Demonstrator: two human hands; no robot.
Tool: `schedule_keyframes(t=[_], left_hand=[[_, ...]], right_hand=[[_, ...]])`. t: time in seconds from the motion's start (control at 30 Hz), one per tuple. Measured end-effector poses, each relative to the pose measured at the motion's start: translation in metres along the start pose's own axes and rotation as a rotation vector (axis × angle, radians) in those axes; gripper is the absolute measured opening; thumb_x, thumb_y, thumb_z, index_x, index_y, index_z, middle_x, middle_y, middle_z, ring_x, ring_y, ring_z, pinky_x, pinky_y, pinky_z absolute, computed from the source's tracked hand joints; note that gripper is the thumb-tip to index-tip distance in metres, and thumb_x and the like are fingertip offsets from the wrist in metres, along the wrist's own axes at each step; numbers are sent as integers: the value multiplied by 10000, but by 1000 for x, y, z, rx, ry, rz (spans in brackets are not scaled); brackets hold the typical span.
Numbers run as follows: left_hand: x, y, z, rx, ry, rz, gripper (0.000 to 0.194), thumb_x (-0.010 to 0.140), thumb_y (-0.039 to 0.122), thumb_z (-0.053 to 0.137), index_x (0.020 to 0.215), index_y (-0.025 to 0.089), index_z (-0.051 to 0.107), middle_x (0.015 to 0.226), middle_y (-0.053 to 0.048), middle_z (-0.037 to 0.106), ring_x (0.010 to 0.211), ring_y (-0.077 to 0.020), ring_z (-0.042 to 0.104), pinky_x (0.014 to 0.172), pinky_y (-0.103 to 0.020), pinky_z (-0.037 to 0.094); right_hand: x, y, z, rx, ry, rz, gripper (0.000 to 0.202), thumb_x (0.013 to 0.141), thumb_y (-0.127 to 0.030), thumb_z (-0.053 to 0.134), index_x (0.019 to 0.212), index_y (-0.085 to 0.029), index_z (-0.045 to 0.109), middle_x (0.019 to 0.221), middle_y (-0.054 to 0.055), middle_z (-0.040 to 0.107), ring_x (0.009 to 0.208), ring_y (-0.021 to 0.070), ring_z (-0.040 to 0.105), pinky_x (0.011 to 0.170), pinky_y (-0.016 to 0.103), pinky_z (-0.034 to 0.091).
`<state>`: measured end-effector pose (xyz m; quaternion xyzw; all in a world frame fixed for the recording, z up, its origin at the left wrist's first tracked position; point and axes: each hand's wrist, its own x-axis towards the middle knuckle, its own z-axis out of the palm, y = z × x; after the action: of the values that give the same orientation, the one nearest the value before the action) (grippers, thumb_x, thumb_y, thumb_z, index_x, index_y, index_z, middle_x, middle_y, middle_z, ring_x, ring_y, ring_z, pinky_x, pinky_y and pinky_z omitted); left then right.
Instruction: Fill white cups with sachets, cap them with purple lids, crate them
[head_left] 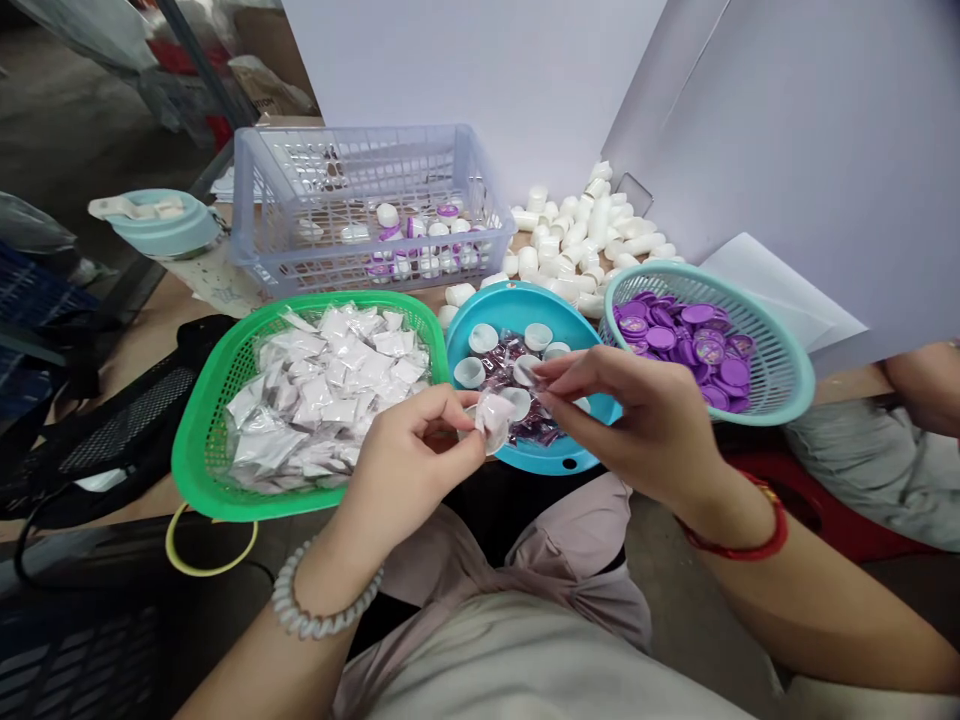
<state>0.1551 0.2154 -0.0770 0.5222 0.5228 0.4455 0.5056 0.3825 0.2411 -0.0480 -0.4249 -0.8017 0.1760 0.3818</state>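
Observation:
My left hand (420, 450) pinches a small white cup (493, 432) between thumb and fingers, over the near edge of the blue basin. A pale packet sits in the cup's mouth. Just to the right, my right hand (630, 410) has thumb and fingertips closed on a small clear packet (538, 383), partly hidden by the fingers. Below both hands, the blue basin (577, 310) holds several white cups (469, 373) and dark red packets (510, 352). Left of it, a green basket (187, 450) is heaped with white packets (330, 390) in clear wrap.
A pale teal basket (787, 380) of purple discs (705, 345) stands on the right. Behind are loose white capsule pieces (577, 235) and a clear crate (360, 270) holding purple-and-white capsules (439, 230). A lidded tumbler (202, 260) stands left. Another person's arm (926, 385) shows far right.

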Motion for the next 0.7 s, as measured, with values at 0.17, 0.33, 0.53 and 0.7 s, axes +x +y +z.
schedule_keyframes(t=[0.17, 0.33, 0.53, 0.7], left_hand=[[1, 2, 10, -78, -48, -2, 221, 767, 198, 794, 729, 226, 578, 838, -3, 751, 815, -197, 751, 689, -266, 586], [-2, 1, 10, -336, -161, -99, 423, 775, 213, 885, 1110, 292, 639, 998, 1, 791, 897, -190, 773, 788, -280, 632], [-6, 4, 19, -462, -219, -231, 513, 801, 294, 908, 1289, 316, 750, 1330, -57, 755, 1189, -232, 721, 896, -232, 620], [-4, 2, 35, -431, -209, -207, 321, 794, 350, 934, 1090, 291, 825, 1165, -40, 813, 1100, -199, 754, 853, -177, 619]], right_hand=[[-13, -3, 29, 89, 23, -333, 276, 972, -18, 601, 1142, -195, 726, 1112, 81, 826, 1059, 186, 792, 942, 314, 661], [-22, 5, 30, 56, 53, -409, 243, 950, -82, 657, 1164, -175, 724, 1129, 127, 820, 1134, 230, 780, 1058, 398, 643], [-36, 9, 29, 36, 104, -402, 256, 960, -106, 677, 1207, -170, 684, 1162, 133, 809, 1195, 234, 752, 1067, 391, 634], [-46, 10, 27, -33, 219, -331, 178, 976, -149, 678, 1150, -187, 674, 1131, 133, 776, 1094, 213, 759, 1099, 430, 595]])
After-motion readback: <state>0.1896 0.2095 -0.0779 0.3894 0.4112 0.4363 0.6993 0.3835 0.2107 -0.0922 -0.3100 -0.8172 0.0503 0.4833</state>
